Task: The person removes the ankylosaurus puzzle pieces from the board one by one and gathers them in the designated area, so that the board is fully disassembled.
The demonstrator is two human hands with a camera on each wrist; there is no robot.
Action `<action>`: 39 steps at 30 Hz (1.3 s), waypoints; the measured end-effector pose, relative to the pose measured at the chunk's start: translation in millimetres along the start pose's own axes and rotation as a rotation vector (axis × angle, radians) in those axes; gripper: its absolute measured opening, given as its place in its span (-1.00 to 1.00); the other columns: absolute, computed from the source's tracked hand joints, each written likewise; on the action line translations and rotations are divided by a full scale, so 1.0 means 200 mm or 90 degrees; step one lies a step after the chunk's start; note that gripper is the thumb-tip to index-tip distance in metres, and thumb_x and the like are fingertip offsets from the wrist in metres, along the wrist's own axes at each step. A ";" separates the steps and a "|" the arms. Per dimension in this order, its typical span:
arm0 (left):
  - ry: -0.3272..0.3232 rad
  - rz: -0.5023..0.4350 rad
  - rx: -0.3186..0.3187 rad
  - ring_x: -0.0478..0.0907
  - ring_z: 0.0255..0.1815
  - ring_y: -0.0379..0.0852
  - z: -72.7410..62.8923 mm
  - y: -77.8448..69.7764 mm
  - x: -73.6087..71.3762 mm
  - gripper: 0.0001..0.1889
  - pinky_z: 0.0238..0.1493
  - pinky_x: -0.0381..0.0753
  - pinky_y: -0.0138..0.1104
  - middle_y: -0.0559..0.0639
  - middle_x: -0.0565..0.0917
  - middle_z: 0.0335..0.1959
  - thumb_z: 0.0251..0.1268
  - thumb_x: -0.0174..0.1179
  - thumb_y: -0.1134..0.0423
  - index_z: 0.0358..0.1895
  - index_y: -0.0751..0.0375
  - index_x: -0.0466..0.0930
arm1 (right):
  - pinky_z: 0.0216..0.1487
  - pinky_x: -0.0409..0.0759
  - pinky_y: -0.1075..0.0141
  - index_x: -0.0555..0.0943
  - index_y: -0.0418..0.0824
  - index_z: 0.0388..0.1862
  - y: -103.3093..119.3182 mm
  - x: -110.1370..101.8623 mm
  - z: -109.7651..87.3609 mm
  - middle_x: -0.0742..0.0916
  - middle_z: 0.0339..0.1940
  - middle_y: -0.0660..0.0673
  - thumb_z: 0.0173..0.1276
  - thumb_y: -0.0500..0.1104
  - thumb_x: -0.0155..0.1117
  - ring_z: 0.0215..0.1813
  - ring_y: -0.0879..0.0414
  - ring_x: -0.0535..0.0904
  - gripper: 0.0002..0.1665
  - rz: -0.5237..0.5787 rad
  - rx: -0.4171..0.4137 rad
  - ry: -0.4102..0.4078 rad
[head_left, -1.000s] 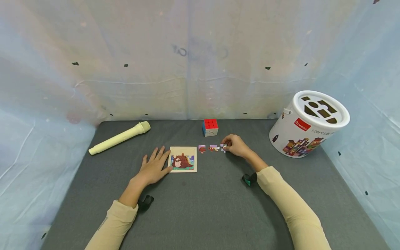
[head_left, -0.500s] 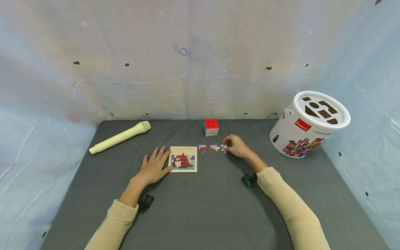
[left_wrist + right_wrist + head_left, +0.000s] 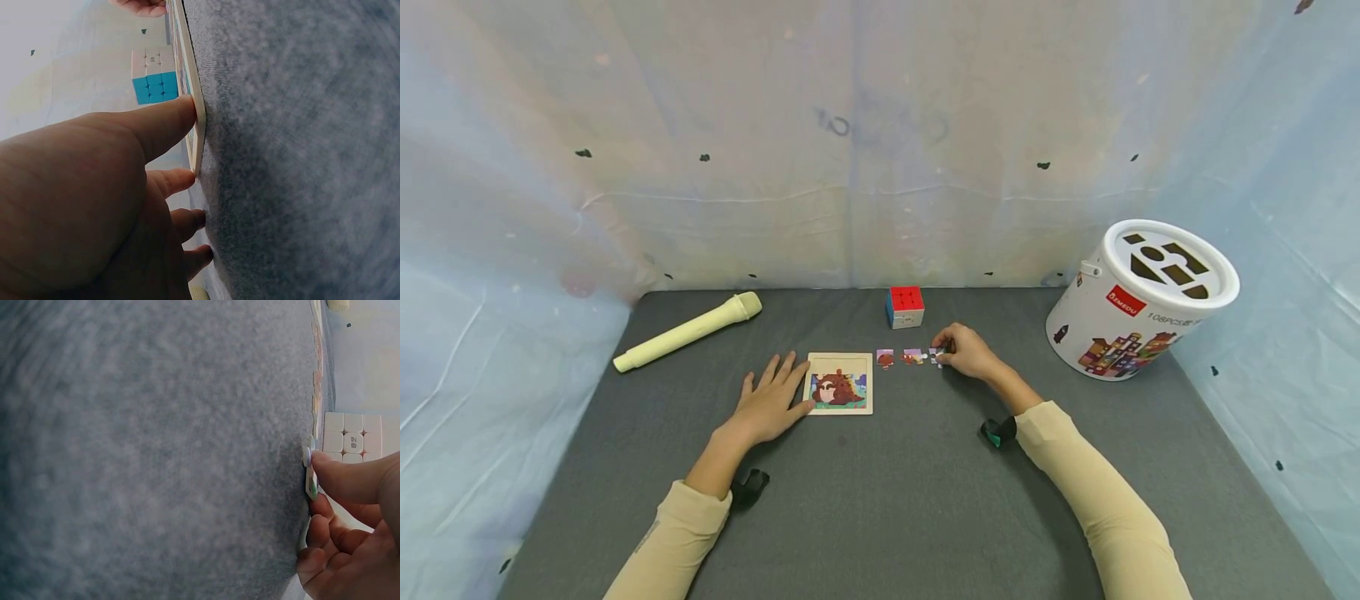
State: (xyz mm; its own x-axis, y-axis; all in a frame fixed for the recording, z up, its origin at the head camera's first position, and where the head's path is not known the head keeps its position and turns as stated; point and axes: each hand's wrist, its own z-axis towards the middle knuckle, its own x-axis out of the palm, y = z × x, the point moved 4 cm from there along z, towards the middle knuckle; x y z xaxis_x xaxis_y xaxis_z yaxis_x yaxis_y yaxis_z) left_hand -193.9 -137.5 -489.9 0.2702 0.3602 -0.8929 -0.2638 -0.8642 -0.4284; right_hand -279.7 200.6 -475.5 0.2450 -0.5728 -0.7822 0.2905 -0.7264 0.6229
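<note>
My left hand (image 3: 765,408) lies with spread fingers at the left side of a wooden puzzle board (image 3: 839,359). Its thumb rests on the board's edge in the left wrist view. The board shows a red-brown dinosaur picture in its lower part, with bare wood above. To the right, my right hand (image 3: 968,352) pinches a small puzzle piece (image 3: 312,482) between thumb and fingers, low at the cloth. Its fingers partly cover that piece in the head view. Two other puzzle pieces, one (image 3: 885,357) nearer the board and one (image 3: 912,356) nearer the right hand, lie in a row between them.
A red, blue and white puzzle cube (image 3: 906,307) stands behind the loose pieces. At the back left lies a pale yellow microphone-shaped object (image 3: 688,331). A large white bucket (image 3: 1120,333) with a shape-cutout lid stands at the right. Grey cloth (image 3: 865,508) covers the table.
</note>
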 end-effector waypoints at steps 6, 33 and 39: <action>0.005 0.005 -0.002 -0.24 0.60 0.32 0.00 0.00 0.00 -0.22 0.38 -0.25 0.41 0.27 -0.08 0.61 0.49 0.12 -0.06 0.61 0.16 0.02 | -0.22 0.44 0.22 0.68 -0.41 -0.18 0.00 0.00 0.00 0.61 -0.22 -0.25 0.26 -0.41 0.42 -0.24 -0.02 0.49 -0.84 0.003 0.004 0.007; 0.005 0.006 -0.003 -0.25 0.60 0.33 0.00 0.01 0.01 -0.21 0.37 -0.25 0.42 0.28 -0.09 0.61 0.49 0.12 -0.06 0.61 0.16 0.02 | -0.14 0.51 0.13 0.65 -0.39 -0.06 0.16 0.06 0.05 0.63 -0.14 -0.22 0.30 -0.39 0.37 -0.18 -0.04 0.51 -0.77 0.057 -0.058 -0.078; 0.006 0.004 -0.003 -0.24 0.60 0.33 0.00 0.00 0.00 -0.21 0.36 -0.24 0.42 0.28 -0.09 0.61 0.49 0.11 -0.07 0.61 0.16 0.02 | 0.00 0.59 0.10 0.66 -0.42 -0.03 0.36 0.19 0.11 0.69 -0.10 -0.23 0.32 -0.42 0.34 -0.07 -0.06 0.60 -0.76 0.107 -0.130 -0.037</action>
State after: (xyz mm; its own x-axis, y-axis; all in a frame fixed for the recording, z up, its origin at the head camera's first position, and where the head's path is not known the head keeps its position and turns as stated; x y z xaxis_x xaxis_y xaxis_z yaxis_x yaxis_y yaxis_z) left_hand -194.5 -136.8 -490.7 0.2772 0.3507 -0.8945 -0.2618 -0.8682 -0.4216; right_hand -269.5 118.6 -461.8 0.2538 -0.7035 -0.6638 0.4326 -0.5313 0.7284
